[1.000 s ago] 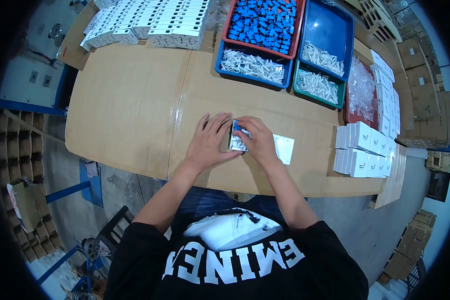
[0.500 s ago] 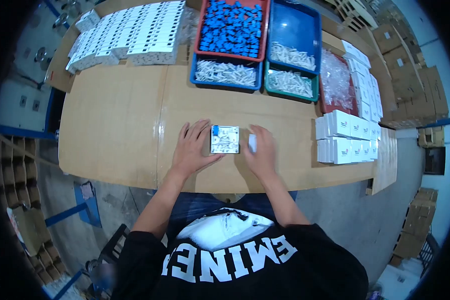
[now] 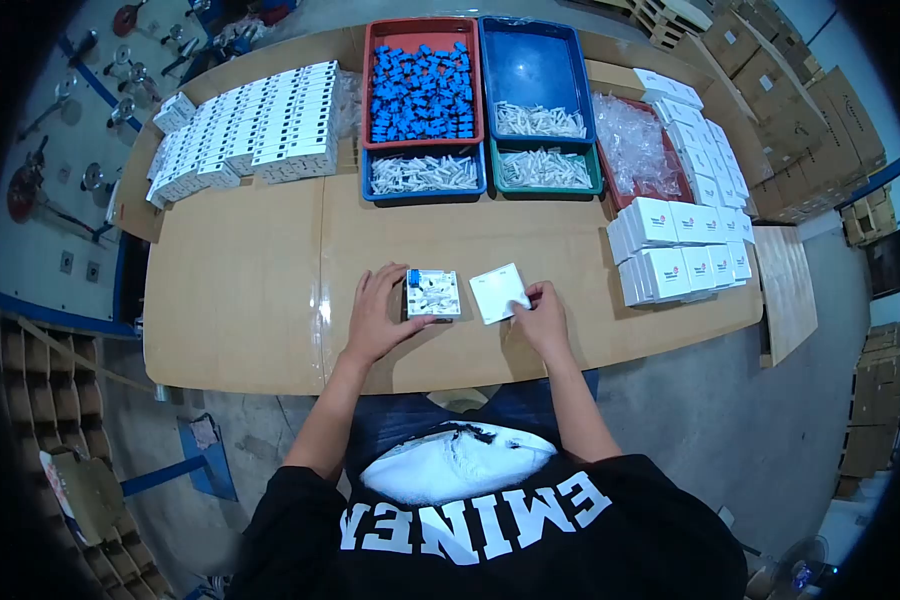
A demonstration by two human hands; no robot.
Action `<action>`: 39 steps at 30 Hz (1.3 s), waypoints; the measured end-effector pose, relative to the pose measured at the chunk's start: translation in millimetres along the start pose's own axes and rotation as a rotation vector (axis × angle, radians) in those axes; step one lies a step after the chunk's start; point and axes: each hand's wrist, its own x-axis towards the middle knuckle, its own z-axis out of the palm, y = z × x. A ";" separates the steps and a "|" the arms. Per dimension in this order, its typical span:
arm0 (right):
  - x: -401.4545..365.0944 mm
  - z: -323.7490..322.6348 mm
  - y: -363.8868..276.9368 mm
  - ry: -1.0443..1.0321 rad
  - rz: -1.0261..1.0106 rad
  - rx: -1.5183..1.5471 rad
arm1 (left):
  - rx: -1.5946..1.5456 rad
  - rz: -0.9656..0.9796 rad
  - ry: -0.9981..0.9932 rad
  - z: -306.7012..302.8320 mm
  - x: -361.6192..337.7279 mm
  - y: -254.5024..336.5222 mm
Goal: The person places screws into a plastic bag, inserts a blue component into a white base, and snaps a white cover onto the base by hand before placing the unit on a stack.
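Note:
An open white box (image 3: pixel 433 296) stands on the cardboard-covered table, with a blue piece in its upper left corner and small white parts inside. My left hand (image 3: pixel 377 313) is at the box's left side, thumb along its lower edge and fingers near its upper left corner. To the right of the box, my right hand (image 3: pixel 542 318) pinches a flat white square cover (image 3: pixel 500 292) by its lower right edge. The cover is slightly tilted and apart from the box.
Across the table's back are a red tray (image 3: pixel 422 146) of blue pieces, blue and green trays of white parts, and rows of white boxes (image 3: pixel 260 125) at left. White boxes (image 3: pixel 675 248) are stacked at right beside a red tray of clear plastic bags.
The white cover, earlier seen edge-on in my right hand, now shows its broad face. My right hand has moved right from the box. The whole view has shifted.

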 end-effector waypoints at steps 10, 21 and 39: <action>-13.2 -23.9 -6.6 -0.025 -0.033 0.984 | -1.624 -0.560 0.034 4.4 -25.7 45.7; -19.4 -22.7 -10.7 -0.329 0.387 1.400 | -2.180 -0.654 -0.112 24.6 -35.9 56.6; -8.6 -17.7 -12.2 -0.601 0.396 1.800 | -2.394 -0.750 -0.030 22.3 -30.0 84.6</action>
